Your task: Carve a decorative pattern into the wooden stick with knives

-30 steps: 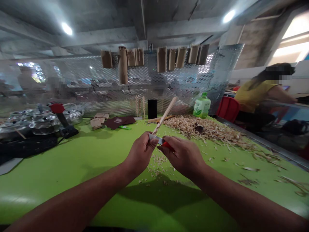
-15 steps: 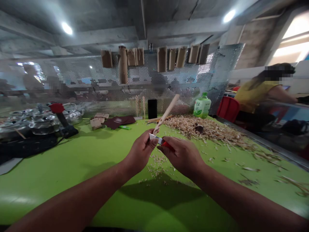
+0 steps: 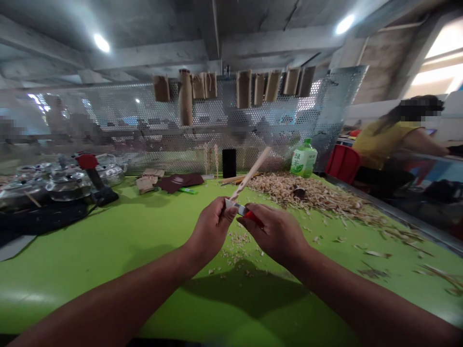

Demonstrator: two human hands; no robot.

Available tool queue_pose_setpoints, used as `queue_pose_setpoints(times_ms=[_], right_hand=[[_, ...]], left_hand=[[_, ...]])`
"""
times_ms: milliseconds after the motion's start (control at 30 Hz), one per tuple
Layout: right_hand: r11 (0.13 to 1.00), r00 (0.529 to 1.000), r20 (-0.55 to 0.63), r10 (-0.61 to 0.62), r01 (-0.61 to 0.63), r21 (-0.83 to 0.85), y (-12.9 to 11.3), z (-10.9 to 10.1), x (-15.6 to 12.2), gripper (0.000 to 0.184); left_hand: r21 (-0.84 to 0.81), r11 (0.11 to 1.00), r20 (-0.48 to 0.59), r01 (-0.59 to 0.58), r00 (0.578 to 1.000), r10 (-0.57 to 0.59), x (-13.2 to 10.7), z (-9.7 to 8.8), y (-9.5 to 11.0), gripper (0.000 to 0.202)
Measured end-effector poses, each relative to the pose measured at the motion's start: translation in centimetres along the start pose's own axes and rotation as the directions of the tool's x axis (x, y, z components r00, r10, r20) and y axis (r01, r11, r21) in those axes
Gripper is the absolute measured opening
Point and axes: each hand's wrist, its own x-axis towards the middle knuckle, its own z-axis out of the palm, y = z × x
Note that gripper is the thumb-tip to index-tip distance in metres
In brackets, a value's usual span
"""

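My left hand [image 3: 211,229] is closed around the lower end of a pale wooden stick [image 3: 251,173], which points up and to the right. My right hand [image 3: 277,233] grips a red-handled knife [image 3: 243,210]. Its silver blade lies against the stick just above my left thumb. Both hands hover above the green table [image 3: 108,250], over a small scatter of fresh wood chips [image 3: 235,243].
A big heap of wood shavings [image 3: 311,193] spreads across the right side. A green bottle [image 3: 303,158] and a black block [image 3: 228,163] stand by the perforated metal screen [image 3: 144,125]. Metal lids and a red-topped tool [image 3: 90,176] sit at left. A person in yellow [image 3: 401,135] sits at right.
The stick and blade have shifted only slightly within my hands; the arms stay where they were.
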Motion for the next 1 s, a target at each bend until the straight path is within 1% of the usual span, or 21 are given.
queue_pose_setpoints(times_ms=[133,333,400,467,500,633,700,800,1000], right_hand=[[0.999,0.999,0.034,0.018,-0.019,0.035,0.14,0.21,0.06,0.029],[0.999,1.000,0.016,0.004,-0.004,0.041,0.23,0.16,0.10,0.028],[0.999,1.000,0.020,0.006,-0.006,0.049,0.22,0.08,0.05,0.028],[0.998,0.999,0.031,0.015,-0.017,0.058,0.16,0.02,0.02,0.028],[0.998,0.999,0.035,0.022,-0.024,0.063,0.11,0.01,0.01,0.028],[0.996,0.999,0.036,0.040,-0.043,0.081,-0.08,0.06,0.02,0.027],[0.995,0.999,0.034,0.041,-0.044,0.092,-0.12,0.11,0.04,0.027],[0.993,0.999,0.033,0.039,-0.042,0.109,-0.08,0.12,0.03,0.027],[0.993,0.999,0.037,0.031,-0.034,0.109,-0.11,-0.03,-0.10,0.028]], left_hand=[[-0.137,0.990,0.056,0.019,0.998,-0.011,0.23,0.03,-0.19,0.037],[-0.321,0.946,0.107,0.055,0.994,-0.021,0.33,0.22,-0.57,0.040],[-0.354,0.933,0.126,0.068,0.992,-0.025,0.33,0.24,-0.65,0.042],[-0.329,0.941,0.143,0.072,0.989,-0.025,0.33,0.20,-0.68,0.043],[-0.293,0.954,0.133,0.056,0.991,-0.017,0.34,0.14,-0.67,0.042],[-0.090,0.994,0.027,-0.067,0.997,0.070,0.43,-0.15,-0.48,0.036],[-0.030,0.996,0.023,-0.087,0.996,0.087,0.46,-0.28,-0.33,0.036],[-0.006,0.996,0.041,-0.093,0.995,0.093,0.45,-0.38,-0.13,0.038],[-0.011,0.995,0.044,-0.103,0.994,0.103,0.34,-0.34,-0.10,0.037]])
